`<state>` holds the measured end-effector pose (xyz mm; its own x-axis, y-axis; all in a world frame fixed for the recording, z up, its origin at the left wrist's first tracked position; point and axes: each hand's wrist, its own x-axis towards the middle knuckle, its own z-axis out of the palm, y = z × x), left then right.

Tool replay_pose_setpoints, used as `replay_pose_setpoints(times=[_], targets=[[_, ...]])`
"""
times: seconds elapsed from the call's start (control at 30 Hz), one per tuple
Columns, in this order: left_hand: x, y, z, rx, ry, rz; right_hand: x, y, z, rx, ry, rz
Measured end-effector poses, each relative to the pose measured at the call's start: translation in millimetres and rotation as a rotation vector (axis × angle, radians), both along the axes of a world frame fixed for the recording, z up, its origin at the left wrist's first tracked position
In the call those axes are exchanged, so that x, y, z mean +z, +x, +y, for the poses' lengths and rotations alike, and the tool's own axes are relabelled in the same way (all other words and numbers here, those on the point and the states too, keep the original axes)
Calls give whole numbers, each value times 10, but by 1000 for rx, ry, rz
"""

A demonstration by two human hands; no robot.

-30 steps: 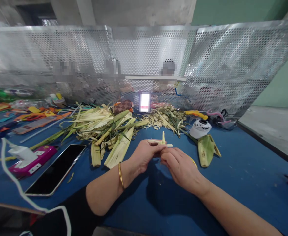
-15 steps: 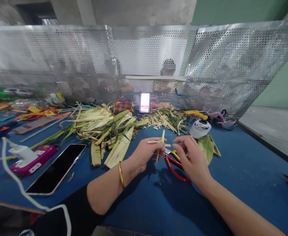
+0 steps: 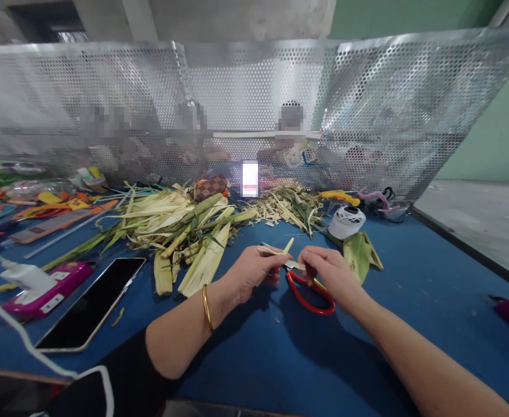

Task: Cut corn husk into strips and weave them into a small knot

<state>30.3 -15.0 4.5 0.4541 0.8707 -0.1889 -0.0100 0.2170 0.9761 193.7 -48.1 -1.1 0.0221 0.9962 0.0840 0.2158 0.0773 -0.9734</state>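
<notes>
My left hand (image 3: 254, 269), with a gold bangle at the wrist, pinches narrow pale plant strips (image 3: 287, 246) that look like husk and cross each other at the fingertips. The fingers of my right hand (image 3: 330, 272) are closed on the right end of one strip, close beside the left fingertips. Under the right hand, red-handled scissors (image 3: 311, 307) lie on the blue table (image 3: 254, 359); the hands partly cover them. Just beyond the right hand are a green leaf piece (image 3: 357, 255) and a spool of white thread (image 3: 346, 222).
A heap of husks and stalks (image 3: 180, 226) spreads ahead on the left, with shredded scraps (image 3: 280, 205) behind the hands. A phone (image 3: 91, 304) and a purple power strip (image 3: 48, 289) lie at left. A perforated metal screen (image 3: 254, 81) stands behind, with people beyond it.
My right hand has moved left and its fingers have closed on the strip's end. The upright strip in my left hand has tilted. The whole view has shifted slightly.
</notes>
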Motion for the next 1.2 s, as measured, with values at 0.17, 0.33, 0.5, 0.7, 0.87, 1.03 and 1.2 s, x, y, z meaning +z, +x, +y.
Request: replay_pose_setpoints(times=[0.17,0.33,0.5,0.7,0.87,1.03,1.2], targets=[[-13,14,-25,-63,-67,17,-43,-16,37,-54,-95,146],[-63,42,-59,-58,30,65,-127,-66,33,-28,-87,245],[-62,56,-71,-67,67,86,-141,-88,17,-10,-27,230],[-10,43,-82,-128,62,61,-193,-15,55,-188,105,24],[-19,54,-114,-221,111,194,-132,-14,27,-62,280,-267],[-87,100,-151,-263,149,307,-106,-122,-31,27,266,-315],[-44,95,-177,-242,157,220,-153,-119,-16,-166,210,-134]])
